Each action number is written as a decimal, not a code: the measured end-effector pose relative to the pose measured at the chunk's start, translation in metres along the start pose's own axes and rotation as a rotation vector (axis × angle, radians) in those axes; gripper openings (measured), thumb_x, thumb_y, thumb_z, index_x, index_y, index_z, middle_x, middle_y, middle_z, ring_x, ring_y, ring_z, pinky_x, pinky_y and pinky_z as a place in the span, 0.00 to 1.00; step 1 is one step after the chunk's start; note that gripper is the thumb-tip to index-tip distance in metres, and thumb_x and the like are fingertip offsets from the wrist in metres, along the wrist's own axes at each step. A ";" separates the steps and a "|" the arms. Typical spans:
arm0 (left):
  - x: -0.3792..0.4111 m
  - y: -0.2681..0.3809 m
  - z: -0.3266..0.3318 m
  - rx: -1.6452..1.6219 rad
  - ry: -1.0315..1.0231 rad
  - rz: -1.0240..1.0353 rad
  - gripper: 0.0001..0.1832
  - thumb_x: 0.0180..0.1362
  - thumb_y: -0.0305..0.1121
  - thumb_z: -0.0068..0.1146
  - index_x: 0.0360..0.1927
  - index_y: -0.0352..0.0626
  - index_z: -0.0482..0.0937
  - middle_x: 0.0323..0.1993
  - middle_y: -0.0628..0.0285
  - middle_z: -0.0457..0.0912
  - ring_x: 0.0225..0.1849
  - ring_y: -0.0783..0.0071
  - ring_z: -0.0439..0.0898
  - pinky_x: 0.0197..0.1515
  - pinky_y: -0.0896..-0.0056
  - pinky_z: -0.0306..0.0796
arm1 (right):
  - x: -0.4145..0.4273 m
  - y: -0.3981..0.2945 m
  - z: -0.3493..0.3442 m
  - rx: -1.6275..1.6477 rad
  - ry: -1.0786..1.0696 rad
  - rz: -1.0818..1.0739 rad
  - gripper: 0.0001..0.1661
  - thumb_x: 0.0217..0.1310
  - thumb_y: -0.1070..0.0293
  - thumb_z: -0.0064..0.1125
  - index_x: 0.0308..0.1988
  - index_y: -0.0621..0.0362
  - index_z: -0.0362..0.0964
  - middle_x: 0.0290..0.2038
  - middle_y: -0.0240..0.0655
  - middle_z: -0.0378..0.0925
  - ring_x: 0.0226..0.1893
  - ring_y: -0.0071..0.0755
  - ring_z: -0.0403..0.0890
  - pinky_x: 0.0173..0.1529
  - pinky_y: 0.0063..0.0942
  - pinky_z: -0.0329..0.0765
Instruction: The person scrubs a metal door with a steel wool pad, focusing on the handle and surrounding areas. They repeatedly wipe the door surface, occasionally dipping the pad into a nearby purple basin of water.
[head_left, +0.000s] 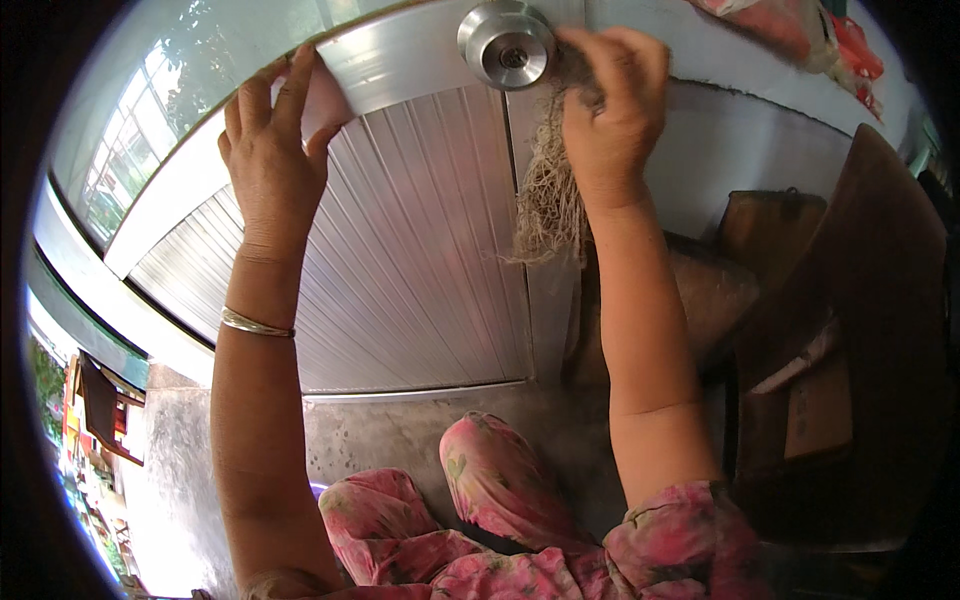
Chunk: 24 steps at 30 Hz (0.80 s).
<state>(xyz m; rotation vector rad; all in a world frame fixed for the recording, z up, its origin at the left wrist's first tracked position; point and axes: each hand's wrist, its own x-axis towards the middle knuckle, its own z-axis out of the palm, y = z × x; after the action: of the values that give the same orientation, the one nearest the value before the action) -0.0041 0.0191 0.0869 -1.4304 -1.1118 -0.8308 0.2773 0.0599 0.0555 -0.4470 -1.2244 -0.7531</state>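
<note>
My left hand (277, 146), with a metal bangle (255, 322) on its forearm, rests on the shiny metal rail of a door (397, 52). Its fingers are spread at the lower edge of the glass pane (247, 34), with nothing visible in them. My right hand (619, 112) grips a frayed, stringy beige rag (553, 187) just right of a round metal doorknob with a keyhole (508, 49). Loose strands hang below the fingers against the door's edge. Part of the rag is hidden in the hand, which looks slightly blurred.
Below the rail is a ribbed metal door panel (412, 247). A concrete floor (375, 435) lies under my bent knees. On the right stand dark brown boards (840, 300) and a cardboard box (821, 409). Red plastic bags (855, 49) sit at the upper right, and a chair (105, 409) stands far left.
</note>
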 end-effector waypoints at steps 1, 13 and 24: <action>0.000 0.002 0.001 -0.015 -0.007 0.003 0.46 0.43 0.35 0.76 0.69 0.65 0.68 0.60 0.67 0.72 0.60 0.65 0.71 0.55 0.59 0.71 | -0.009 0.004 -0.004 0.004 -0.060 -0.036 0.28 0.40 0.84 0.63 0.44 0.48 0.80 0.40 0.34 0.73 0.41 0.41 0.77 0.43 0.35 0.77; -0.002 -0.010 0.001 -0.018 0.028 0.093 0.46 0.44 0.39 0.77 0.69 0.65 0.68 0.60 0.64 0.74 0.57 0.63 0.74 0.58 0.57 0.74 | -0.249 -0.044 -0.123 0.068 -0.683 0.214 0.18 0.55 0.72 0.65 0.46 0.44 0.74 0.38 0.33 0.74 0.37 0.43 0.77 0.39 0.40 0.73; 0.003 0.006 -0.005 -0.056 -0.065 -0.049 0.48 0.42 0.34 0.77 0.70 0.65 0.67 0.61 0.67 0.71 0.62 0.63 0.71 0.61 0.54 0.71 | -0.048 0.001 -0.029 0.083 -0.322 0.093 0.26 0.42 0.87 0.61 0.42 0.48 0.77 0.43 0.36 0.73 0.43 0.47 0.78 0.44 0.39 0.78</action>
<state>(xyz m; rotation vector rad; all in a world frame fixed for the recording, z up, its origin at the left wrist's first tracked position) 0.0031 0.0152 0.0890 -1.4907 -1.1850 -0.8606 0.2898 0.0540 0.0015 -0.5678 -1.5182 -0.5617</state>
